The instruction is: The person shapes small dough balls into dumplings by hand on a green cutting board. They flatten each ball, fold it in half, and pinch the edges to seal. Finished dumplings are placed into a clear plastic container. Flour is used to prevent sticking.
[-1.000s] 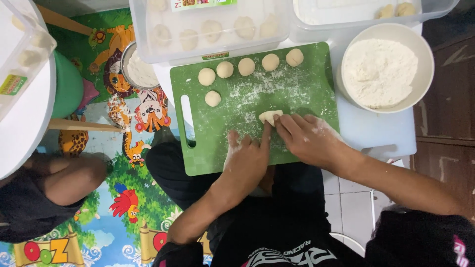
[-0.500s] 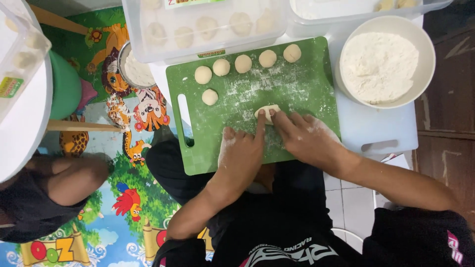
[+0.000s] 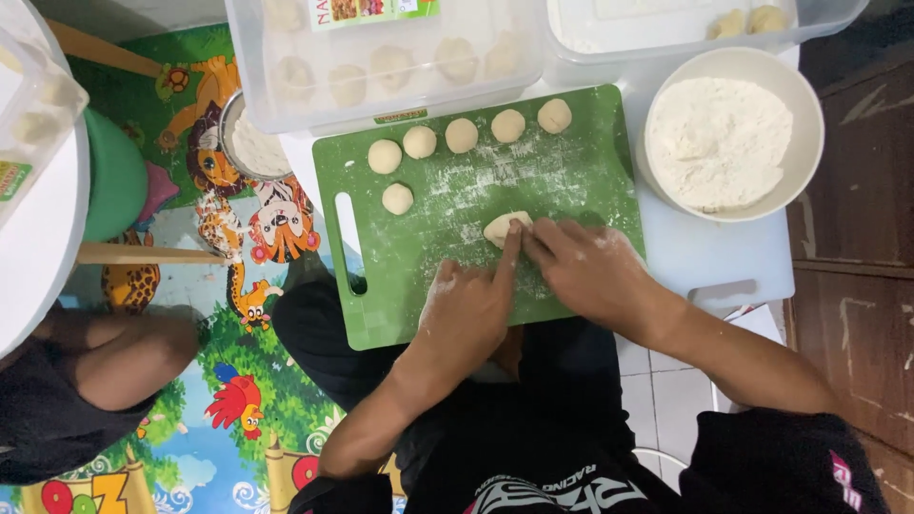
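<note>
A green cutting board [image 3: 571, 171], dusted with flour, lies in front of me. On it a small piece of pale dough [image 3: 499, 228] is pinched between the fingertips of both hands. My left hand [image 3: 468, 305] reaches it with the index finger from below. My right hand [image 3: 588, 271] presses it from the right. Several round dough balls [image 3: 462, 135] line the board's far edge, and one more dough ball [image 3: 398, 198] sits below them at the left.
A white bowl of flour [image 3: 725, 138] stands at the right on a white board [image 3: 733, 257]. Clear plastic boxes [image 3: 381, 57] with dough pieces stand behind. A small metal bowl [image 3: 249, 143] is at the left. Another person's knee [image 3: 133, 352] rests on a colourful mat.
Both hands have stayed on the dough piece; my left index finger has stretched up to it. The view has shifted slightly.
</note>
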